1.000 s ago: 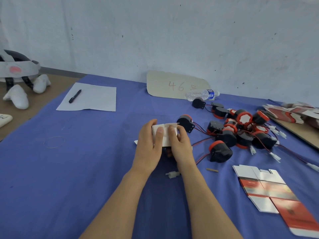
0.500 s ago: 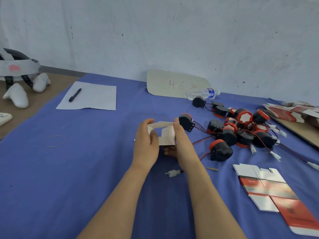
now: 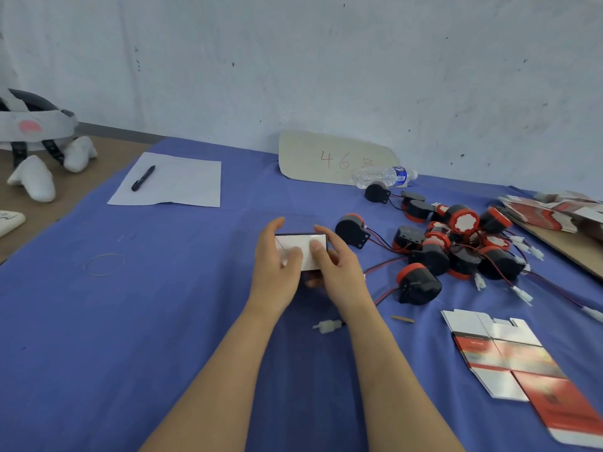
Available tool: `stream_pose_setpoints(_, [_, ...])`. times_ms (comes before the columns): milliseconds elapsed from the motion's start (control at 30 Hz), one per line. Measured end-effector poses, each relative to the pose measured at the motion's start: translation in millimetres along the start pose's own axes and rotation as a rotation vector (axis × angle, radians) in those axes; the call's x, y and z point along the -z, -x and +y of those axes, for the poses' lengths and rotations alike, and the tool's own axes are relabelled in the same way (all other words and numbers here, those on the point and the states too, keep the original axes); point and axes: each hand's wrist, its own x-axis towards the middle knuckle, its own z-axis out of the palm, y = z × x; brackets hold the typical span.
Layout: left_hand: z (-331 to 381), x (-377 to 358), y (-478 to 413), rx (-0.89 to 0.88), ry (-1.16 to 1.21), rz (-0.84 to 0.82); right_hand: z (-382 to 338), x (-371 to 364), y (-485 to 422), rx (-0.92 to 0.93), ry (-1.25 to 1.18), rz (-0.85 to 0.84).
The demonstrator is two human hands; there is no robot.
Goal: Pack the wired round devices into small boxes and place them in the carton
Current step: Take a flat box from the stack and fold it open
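We see a small white box (image 3: 301, 249) held upright just above the blue cloth, its flap closed. To its right lies a heap of round black devices with red rims (image 3: 456, 243), their red-and-black wires tangled and ending in white plugs. One device (image 3: 419, 283) lies nearest us.

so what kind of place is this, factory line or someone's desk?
Likely a makeshift hand-packing bench, not a factory line. A blue cloth covers the table against a bare wall, a pile of wired round devices lies loose, flat unfolded boxes wait nearby, and both hands work on a small box.
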Motion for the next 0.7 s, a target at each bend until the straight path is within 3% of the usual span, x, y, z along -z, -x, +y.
stream_pose_setpoints(167, [-5,1,-3,-0.038,-0.113,-0.072,1,3,-3,-0.007,0.046,0.025])
stream_pose_setpoints(333, [-7,1,-4,-0.02,-0.207,0.065,-3,4,-1,-0.063,-0.045,-0.068])
stream_pose_setpoints(567, [-4,-2,-2,-0.026,-0.144,0.077,-3,-2,2,-0.063,-0.08,-0.051])
stream_pose_setpoints(633, [-1,-3,-5,0.036,-0.137,0.091,-4,-4,2,-0.065,-0.112,-0.028])
stream_pose_setpoints(700, [6,-3,-8,0.158,0.02,0.112,-4,-5,2,-0.036,-0.132,0.021])
